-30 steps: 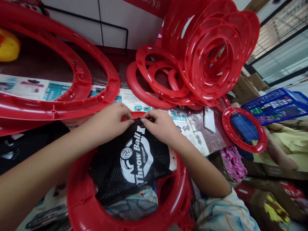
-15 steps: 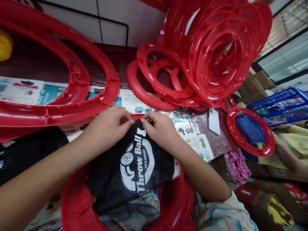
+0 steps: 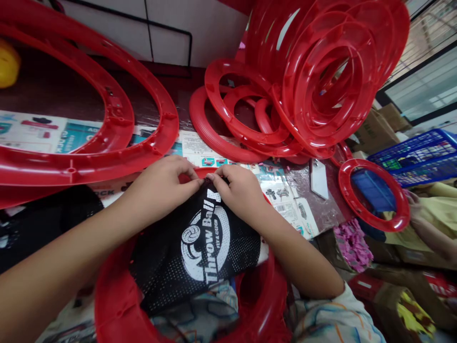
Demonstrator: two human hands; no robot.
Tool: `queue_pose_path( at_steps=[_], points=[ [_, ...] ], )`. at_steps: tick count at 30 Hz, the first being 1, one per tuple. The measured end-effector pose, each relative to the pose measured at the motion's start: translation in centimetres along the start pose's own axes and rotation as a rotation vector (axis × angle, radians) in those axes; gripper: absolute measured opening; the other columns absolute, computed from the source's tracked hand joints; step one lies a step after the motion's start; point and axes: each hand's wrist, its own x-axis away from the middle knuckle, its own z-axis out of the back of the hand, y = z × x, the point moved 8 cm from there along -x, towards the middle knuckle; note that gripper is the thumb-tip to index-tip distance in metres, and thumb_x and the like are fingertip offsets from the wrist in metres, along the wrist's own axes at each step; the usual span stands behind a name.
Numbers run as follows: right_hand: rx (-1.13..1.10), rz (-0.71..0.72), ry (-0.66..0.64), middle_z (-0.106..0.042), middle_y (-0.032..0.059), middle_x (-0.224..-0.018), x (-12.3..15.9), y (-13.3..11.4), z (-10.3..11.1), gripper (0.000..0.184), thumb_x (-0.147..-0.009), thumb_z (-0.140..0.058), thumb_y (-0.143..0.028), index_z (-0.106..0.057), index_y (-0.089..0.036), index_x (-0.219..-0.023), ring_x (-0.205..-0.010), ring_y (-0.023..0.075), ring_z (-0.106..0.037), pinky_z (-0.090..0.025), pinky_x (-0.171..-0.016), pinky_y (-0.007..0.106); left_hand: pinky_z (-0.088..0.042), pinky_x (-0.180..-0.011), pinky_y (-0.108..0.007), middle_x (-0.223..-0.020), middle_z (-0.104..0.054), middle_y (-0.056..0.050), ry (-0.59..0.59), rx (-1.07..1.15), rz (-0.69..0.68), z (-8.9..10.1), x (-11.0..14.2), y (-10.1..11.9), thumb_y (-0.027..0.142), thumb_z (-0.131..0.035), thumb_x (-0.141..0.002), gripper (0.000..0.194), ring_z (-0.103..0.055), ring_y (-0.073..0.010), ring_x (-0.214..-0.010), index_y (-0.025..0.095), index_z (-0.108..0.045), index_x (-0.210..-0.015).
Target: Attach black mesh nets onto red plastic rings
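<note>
The black mesh cloth (image 3: 202, 252), printed "Throw Ball", lies across the opening of the nearest red ring (image 3: 116, 295), at six o'clock in the view. The work looks partway along: the cloth's top edge has been brought to the ring's twelve o'clock rim, while its lower edge hangs free toward six o'clock, so that end seems still to be dealt with. Whether any of the edge is fastened cannot be told, as the fingers cover the spot. The left hand (image 3: 167, 183) and right hand (image 3: 239, 190) meet there, each pinching the cloth's top edge between thumb and fingertip, the thumbs almost touching. More rings wait in a pile (image 3: 300, 109) at one o'clock, and a bigger ring (image 3: 169, 119) lies at ten o'clock; none of these has cloth on it that shows. A phone (image 3: 319, 179) lies at three o'clock, with a co-worker's hand (image 3: 414, 207) farther out beside another ring (image 3: 402, 216). Compared with a second ago, the thumbs have drawn closer together and the view has shifted, so the pile and phone sit farther right; the cloth remains over the same ring.
</note>
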Motion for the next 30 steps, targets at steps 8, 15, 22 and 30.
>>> queue_pose_path(
  at_steps=[8, 15, 22, 30],
  points=[
    [-0.102, 0.051, -0.047, -0.069, 0.0031, -0.083, -0.1, 0.1, -0.4, 0.017, -0.093, -0.065, -0.024, -0.069, -0.014, -0.081, -0.077, 0.0139, -0.058, -0.036, -0.072, 0.025, -0.041, -0.079, -0.039, -0.085, -0.060, -0.006, 0.063, -0.046, -0.111, -0.2, -0.1, 0.2, 0.034, -0.045, -0.080, 0.021, -0.056, -0.0241, -0.086, 0.020, -0.058, -0.071],
    [-0.063, -0.006, -0.025, -0.064, 0.0023, -0.075, -0.4, 0.6, -0.4, 0.026, -0.096, -0.061, -0.030, -0.065, -0.014, -0.076, -0.072, 0.0136, -0.055, -0.034, -0.067, 0.025, -0.040, -0.075, -0.038, -0.080, -0.058, -0.006, 0.094, -0.089, -0.149, -0.3, 0.1, 0.5, 0.033, -0.044, -0.082, 0.021, -0.055, -0.0235, -0.083, 0.020, -0.054, -0.069],
    [0.091, -0.013, -0.026, -0.065, 0.0043, -0.080, -0.2, 0.2, -0.9, 0.027, -0.098, -0.057, -0.033, -0.065, -0.015, -0.080, -0.076, 0.0158, -0.055, -0.031, -0.066, 0.028, -0.041, -0.073, -0.040, -0.081, -0.059, -0.007, 0.099, -0.136, -0.141, -0.3, 0.0, 0.5, 0.030, -0.045, -0.081, 0.018, -0.056, -0.0257, -0.084, 0.021, -0.054, -0.070],
    [0.175, 0.087, 0.024, -0.065, 0.0057, -0.080, 0.2, 0.0, -1.3, 0.027, -0.100, -0.053, -0.032, -0.064, -0.014, -0.083, -0.077, 0.0168, -0.055, -0.033, -0.068, 0.029, -0.040, -0.075, -0.038, -0.082, -0.058, -0.007, 0.087, -0.094, -0.132, -0.4, 0.1, 0.6, 0.035, -0.043, -0.076, 0.020, -0.054, -0.0240, -0.083, 0.021, -0.055, -0.068]
  ],
)
